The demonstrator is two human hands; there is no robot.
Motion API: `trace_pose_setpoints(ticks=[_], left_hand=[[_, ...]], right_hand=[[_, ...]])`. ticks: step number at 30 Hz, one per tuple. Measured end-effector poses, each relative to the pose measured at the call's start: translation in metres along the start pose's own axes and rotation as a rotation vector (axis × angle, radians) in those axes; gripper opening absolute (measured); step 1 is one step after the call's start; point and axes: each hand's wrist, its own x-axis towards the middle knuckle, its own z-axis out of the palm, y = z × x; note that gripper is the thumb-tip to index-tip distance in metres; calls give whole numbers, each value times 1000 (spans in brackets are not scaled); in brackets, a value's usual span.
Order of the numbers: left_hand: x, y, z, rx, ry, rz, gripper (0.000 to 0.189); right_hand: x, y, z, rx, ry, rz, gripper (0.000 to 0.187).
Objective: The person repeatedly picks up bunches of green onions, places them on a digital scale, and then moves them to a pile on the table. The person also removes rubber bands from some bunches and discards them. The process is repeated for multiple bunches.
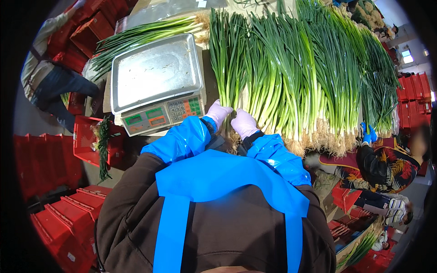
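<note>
My left hand point(218, 113), in a pale pink glove, grips the lower stems of a small bunch of green onions point(227, 68) at the table's near edge. My right hand point(243, 123), gloved alike, is at the same bunch's root end, on its right side; its fingertips are partly hidden, so its hold cannot be told. Just left stands a digital scale with a bare steel pan point(157, 71). To the right, a long row of green onions point(290, 85) lies with its roots towards me. More green onions point(146, 34) lie behind the scale.
Red plastic crates point(68, 218) are stacked at lower left, and another crate point(80, 143) holds some greens. A co-worker in blue gloves point(368, 133) handles onions at the right. Another person point(51, 75) stands at the upper left. Further crates point(413, 92) are at far right.
</note>
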Motion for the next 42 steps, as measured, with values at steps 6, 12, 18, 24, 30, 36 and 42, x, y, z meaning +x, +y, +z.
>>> trace_pose_setpoints(ticks=[6,12,18,24,30,36,42], left_hand=[[-2,20,-7,-116,-198,-64,57],[4,11,-14,163,58,-78,62],[13,-2,-26,-72,-177,-168,18],[8,-11,-8,78,-14,-76,36],[-15,12,-11,-89,-118,-87,36],[-37,23,-6,-58,-205,-103,43],[-39,29,7,254,-412,185,87]], right_hand=[[6,9,1,686,-136,-14,36],[-26,-8,-28,144,-264,-332,43],[-9,13,-49,-59,114,-98,52],[25,0,7,-314,234,5,90],[17,8,-23,426,68,18,63],[-20,14,-5,1130,-150,-72,65],[-43,20,-29,1373,-284,69,109]])
